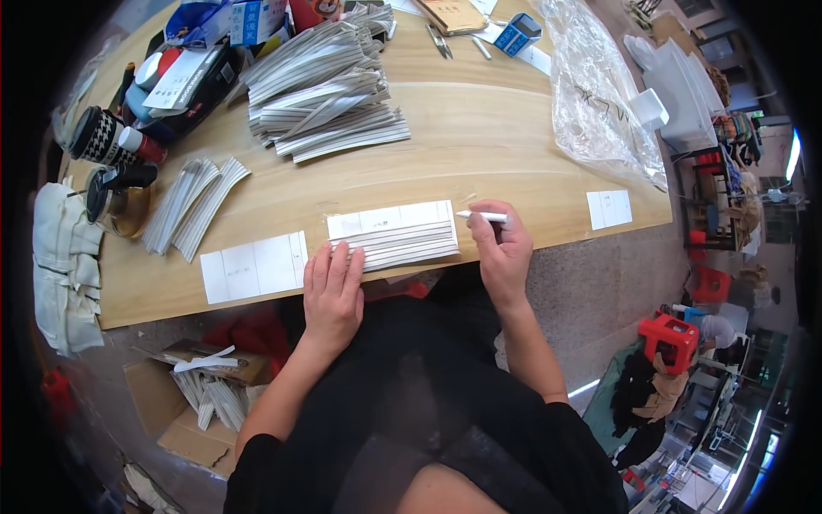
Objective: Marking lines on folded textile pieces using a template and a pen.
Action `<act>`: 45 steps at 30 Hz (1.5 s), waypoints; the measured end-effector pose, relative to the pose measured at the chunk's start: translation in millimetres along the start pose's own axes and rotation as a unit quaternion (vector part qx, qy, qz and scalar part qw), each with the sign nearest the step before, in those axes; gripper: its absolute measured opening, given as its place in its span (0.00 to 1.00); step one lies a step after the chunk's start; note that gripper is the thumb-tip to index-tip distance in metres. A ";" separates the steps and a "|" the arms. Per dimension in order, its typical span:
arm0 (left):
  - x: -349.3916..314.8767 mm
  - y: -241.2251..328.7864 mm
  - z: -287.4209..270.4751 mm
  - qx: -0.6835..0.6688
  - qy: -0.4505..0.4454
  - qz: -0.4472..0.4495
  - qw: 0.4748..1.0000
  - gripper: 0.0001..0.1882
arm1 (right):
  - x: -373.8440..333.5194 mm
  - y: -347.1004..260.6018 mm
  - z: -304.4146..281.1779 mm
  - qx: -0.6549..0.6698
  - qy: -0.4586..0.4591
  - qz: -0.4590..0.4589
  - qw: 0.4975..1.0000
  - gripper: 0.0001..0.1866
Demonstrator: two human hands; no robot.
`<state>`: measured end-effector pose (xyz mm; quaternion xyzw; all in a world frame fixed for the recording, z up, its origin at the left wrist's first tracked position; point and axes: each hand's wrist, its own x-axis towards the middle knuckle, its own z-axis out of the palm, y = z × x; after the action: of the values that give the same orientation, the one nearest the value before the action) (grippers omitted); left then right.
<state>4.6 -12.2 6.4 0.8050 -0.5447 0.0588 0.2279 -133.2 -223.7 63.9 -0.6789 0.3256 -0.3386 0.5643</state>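
Note:
Several white fabric strips with dark lines [411,245] lie side by side along the table's near edge, over the lower part of a white paper card [394,218]. My left hand [334,287] lies on their left end, fingers stretched out flat. Just past their right end, my right hand [501,244] is closed around a white pen [481,217], its tip pointing left toward the card. Left of my left hand is a wider white card [254,267] with faint marks. A small bundle of similar strips [195,204] sits beyond that card.
A large heap of strips [330,94] lies at the back. Cups, a jar [124,206] and a filled dark tray [184,94] crowd the left. Snips [439,41], a blue box [518,34], clear plastic [595,94] and another card [609,210] are rightward. A carton [184,428] stands below.

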 end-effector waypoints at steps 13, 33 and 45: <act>2.3 0.1 1.4 0.008 0.020 0.004 1.000 0.28 | -10.1 29.3 35.4 -0.180 -0.144 -0.089 0.969 0.06; 3.5 0.6 2.6 0.007 0.040 0.002 0.999 0.24 | -15.1 24.3 77.4 -0.136 -0.193 -0.080 0.969 0.07; 7.4 1.9 -5.4 -0.016 0.030 -0.005 0.999 0.25 | 6.8 20.3 83.6 -0.284 -0.200 -0.274 0.897 0.08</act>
<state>6.7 -16.7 14.3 0.8017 -0.5346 0.0726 0.2575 -61.4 -186.8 33.2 -0.9259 0.0896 -0.2304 0.2858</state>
